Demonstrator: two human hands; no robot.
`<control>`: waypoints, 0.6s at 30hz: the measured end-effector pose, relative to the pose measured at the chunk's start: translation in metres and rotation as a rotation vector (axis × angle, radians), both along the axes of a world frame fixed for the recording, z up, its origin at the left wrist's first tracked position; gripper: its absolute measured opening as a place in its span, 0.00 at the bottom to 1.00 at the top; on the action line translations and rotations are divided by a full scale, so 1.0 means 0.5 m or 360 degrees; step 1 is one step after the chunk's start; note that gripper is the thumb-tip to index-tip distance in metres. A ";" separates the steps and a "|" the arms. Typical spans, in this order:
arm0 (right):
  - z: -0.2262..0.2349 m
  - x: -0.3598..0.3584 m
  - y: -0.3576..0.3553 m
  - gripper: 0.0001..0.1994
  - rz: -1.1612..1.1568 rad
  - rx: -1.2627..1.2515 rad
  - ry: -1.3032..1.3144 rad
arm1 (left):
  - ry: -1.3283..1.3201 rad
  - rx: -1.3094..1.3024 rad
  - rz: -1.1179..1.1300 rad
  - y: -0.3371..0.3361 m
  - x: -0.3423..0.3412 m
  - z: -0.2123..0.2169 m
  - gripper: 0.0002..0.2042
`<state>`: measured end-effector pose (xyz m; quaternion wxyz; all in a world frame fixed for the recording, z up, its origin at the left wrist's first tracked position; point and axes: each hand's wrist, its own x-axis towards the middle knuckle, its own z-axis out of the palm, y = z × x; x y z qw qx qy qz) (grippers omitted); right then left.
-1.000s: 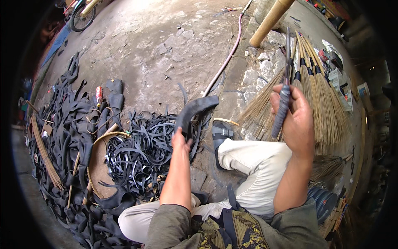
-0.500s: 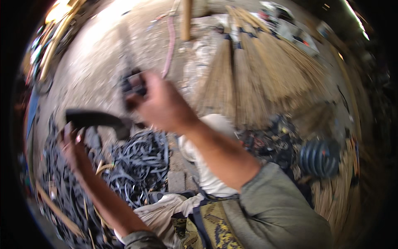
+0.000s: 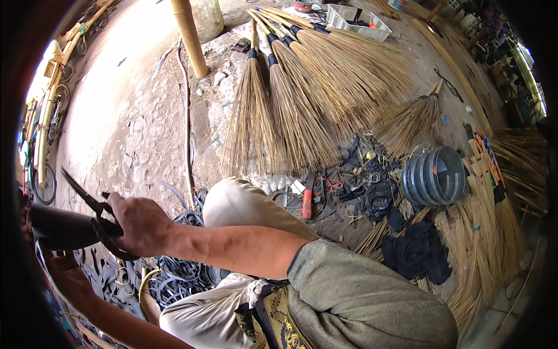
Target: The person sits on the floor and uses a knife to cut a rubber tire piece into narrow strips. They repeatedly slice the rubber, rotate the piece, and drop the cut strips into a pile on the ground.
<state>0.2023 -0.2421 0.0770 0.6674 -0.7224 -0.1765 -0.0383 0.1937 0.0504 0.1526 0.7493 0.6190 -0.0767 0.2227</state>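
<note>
At the left of the view, my right hand (image 3: 142, 225) is closed on a pair of dark metal scissors (image 3: 86, 195), their blades pointing up and to the far left. Just below and beyond it, my left hand (image 3: 68, 272) grips a black, curved rubber-like piece (image 3: 61, 225) from underneath; some of its fingers are hidden by the piece. The scissors' handles overlap the right end of this piece, and I cannot tell whether they touch. Below the hands lies a heap of dark rubber strips (image 3: 180, 279).
Several stick brooms (image 3: 314, 93) lie fanned out ahead. A knife with a red handle (image 3: 308, 203) rests on the littered floor beside my knee. To the right are a ribbed, dark translucent container (image 3: 433, 177), black cloth (image 3: 415, 250) and bundled sticks (image 3: 476, 244). A wooden post (image 3: 190, 41) stands ahead.
My view has swung to the right, so both hands now appear farther left. My right hand with the scissors has come down, close to the black piece in my left hand.
</note>
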 end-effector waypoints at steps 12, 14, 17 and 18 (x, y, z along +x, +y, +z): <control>-0.007 0.031 -0.007 0.17 -0.0211 0.0120 0.0225 | 0.0877 -0.0075 -0.0590 -0.136 -0.080 -0.301 0.24; -0.011 0.037 -0.019 0.18 -0.0144 0.0240 0.0196 | 0.0857 0.0194 -0.0413 -0.161 -0.093 -0.277 0.21; -0.009 0.031 -0.039 0.25 -0.0010 0.0317 0.0348 | 0.0951 -0.0219 -0.0140 -0.190 -0.087 -0.243 0.17; -0.010 0.027 -0.046 0.28 0.0018 0.0239 0.0377 | 0.0968 -0.0478 -0.0041 -0.197 -0.082 -0.242 0.15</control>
